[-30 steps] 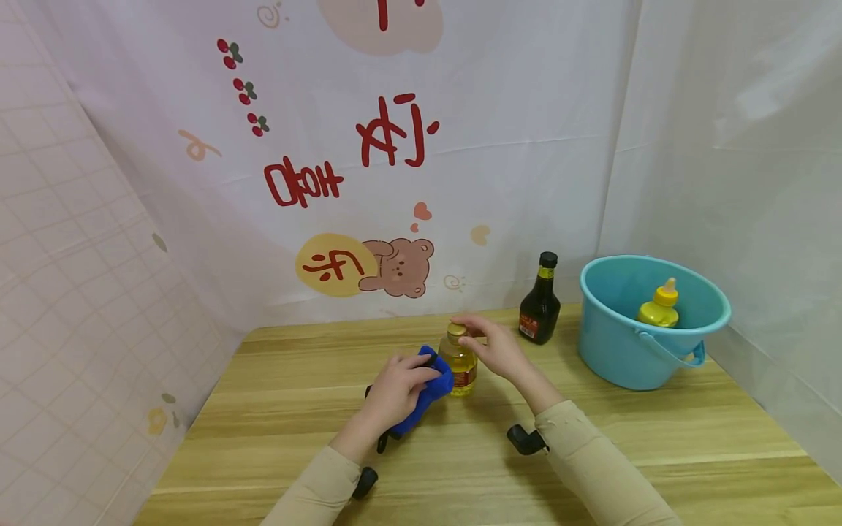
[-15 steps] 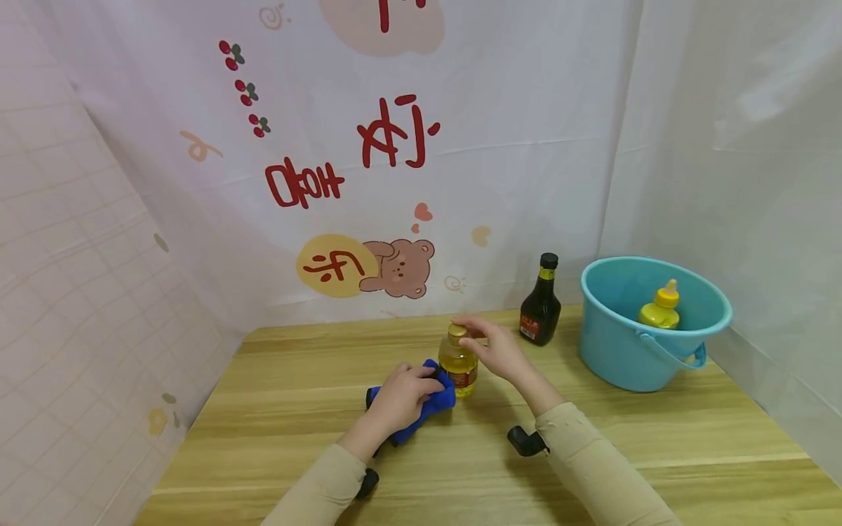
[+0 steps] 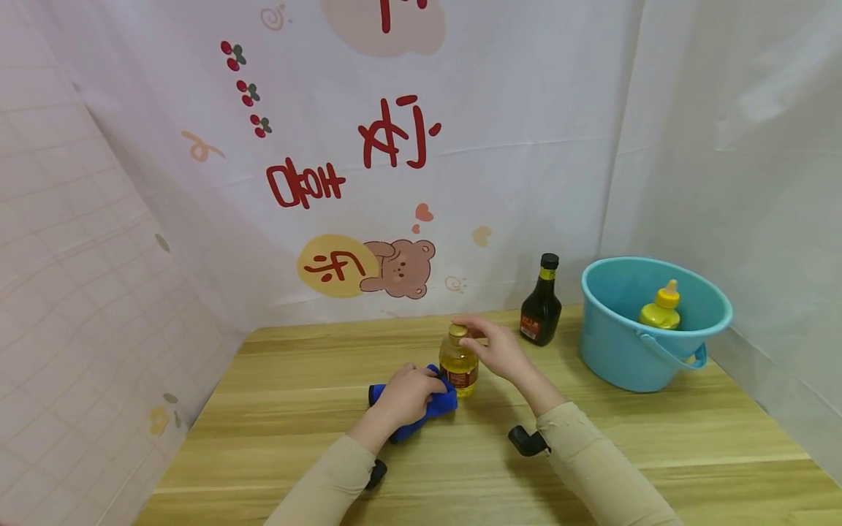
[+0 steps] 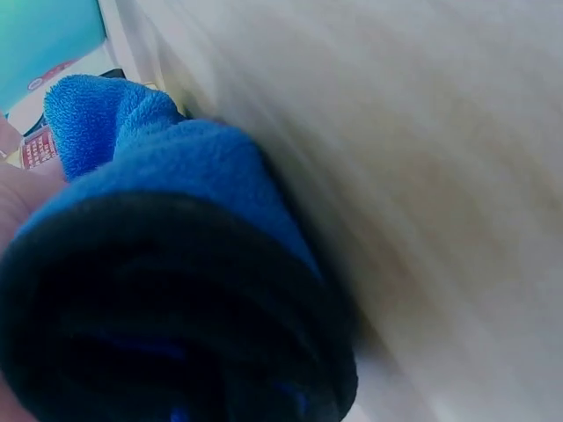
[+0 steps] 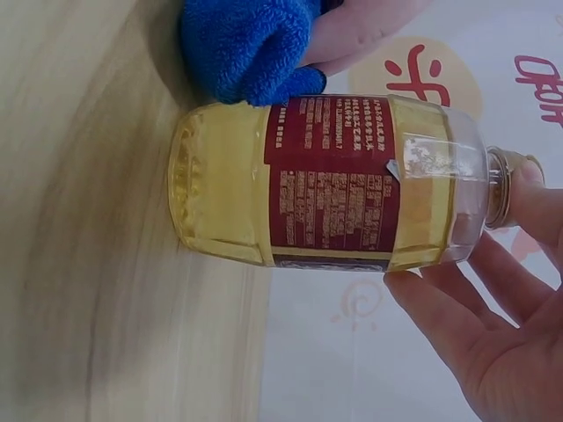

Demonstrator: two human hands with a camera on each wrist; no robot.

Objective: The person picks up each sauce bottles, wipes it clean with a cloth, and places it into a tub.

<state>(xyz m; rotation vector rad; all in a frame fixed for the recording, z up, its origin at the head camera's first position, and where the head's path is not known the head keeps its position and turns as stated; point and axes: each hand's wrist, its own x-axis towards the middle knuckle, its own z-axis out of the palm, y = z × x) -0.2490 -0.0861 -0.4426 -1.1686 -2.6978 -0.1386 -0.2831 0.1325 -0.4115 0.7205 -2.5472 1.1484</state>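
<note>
An oil bottle (image 3: 458,369) with yellow oil, a gold cap and a dark red label stands upright on the table. My right hand (image 3: 495,349) holds it at the cap and neck; in the right wrist view the thumb is on the gold cap (image 5: 515,180), with the other fingers by the shoulder. My left hand (image 3: 404,398) grips a bunched blue cloth (image 3: 439,405) with black edging and has it against the bottle's lower left side. The left wrist view shows the cloth's rolled black-edged end (image 4: 176,299) close up, hiding most of the hand.
Behind to the right stands a dark sauce bottle (image 3: 541,303) with a black cap. A light blue bucket (image 3: 621,358) is at the right, with a yellow-capped bottle (image 3: 660,313) inside. A printed white curtain (image 3: 526,183) hangs behind the wooden table (image 3: 283,438).
My left hand and the cloth have moved down the bottle's side toward its base and slightly right. The right hand and the bottle have stayed in place.
</note>
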